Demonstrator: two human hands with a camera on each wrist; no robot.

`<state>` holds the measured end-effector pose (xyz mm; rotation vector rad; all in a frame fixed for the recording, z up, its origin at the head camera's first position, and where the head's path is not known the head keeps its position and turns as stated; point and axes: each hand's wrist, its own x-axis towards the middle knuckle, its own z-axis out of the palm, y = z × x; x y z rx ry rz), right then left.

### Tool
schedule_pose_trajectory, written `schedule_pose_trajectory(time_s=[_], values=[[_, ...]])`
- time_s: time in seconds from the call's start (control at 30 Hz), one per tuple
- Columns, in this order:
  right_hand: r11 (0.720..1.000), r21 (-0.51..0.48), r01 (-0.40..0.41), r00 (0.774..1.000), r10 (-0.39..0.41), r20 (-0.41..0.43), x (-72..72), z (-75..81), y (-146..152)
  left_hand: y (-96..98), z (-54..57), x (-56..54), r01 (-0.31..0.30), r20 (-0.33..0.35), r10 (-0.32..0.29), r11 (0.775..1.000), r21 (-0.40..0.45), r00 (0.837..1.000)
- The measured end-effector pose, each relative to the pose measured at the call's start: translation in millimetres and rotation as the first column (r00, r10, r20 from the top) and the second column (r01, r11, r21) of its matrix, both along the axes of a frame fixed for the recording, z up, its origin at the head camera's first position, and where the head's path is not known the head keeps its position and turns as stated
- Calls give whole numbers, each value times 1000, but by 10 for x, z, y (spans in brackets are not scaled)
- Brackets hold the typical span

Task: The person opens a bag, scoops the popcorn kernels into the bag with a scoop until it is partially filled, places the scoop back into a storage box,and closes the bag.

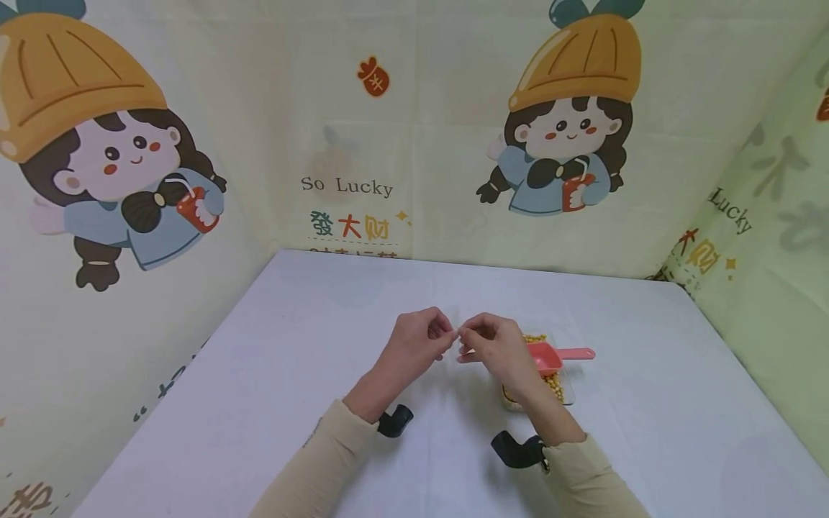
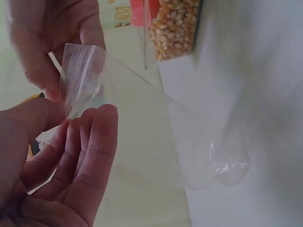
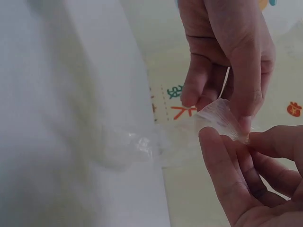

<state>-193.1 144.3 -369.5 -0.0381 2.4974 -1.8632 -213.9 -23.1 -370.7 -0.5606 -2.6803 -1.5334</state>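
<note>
A clear, thin plastic bag [image 2: 142, 137] hangs down between the two hands, its ridged top edge gathered at the fingertips. The left hand [image 1: 417, 337] pinches that edge between thumb and fingers. From the other side the right hand [image 1: 501, 349] pinches the same edge, close to the left fingertips, as the right wrist view shows for the bag [image 3: 218, 118]. The bag looks flat, with nothing visible inside; in the head view it can hardly be made out. Both hands are held above the table.
Beneath and beyond the right forearm stands a clear container of yellow corn kernels [image 1: 554, 385]. A pink scoop [image 1: 547, 357] lies across its top, handle pointing right. Black curved pieces [image 1: 396, 421] show at both wrists. The white table [image 1: 311, 316] meets printed cloth walls [image 1: 453, 216].
</note>
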Motion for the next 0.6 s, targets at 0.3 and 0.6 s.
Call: schedule_pose_trajectory(time_s=[0.3,0.6], values=[[991,125,54,997,-47,-63,-5,7,38,15,46,-11,-64,-93,50,986,-154,994],[954,271,130,981,-85,-173,0,-18,60,-52,46,-20,-114,-181,72,966,-231,981]])
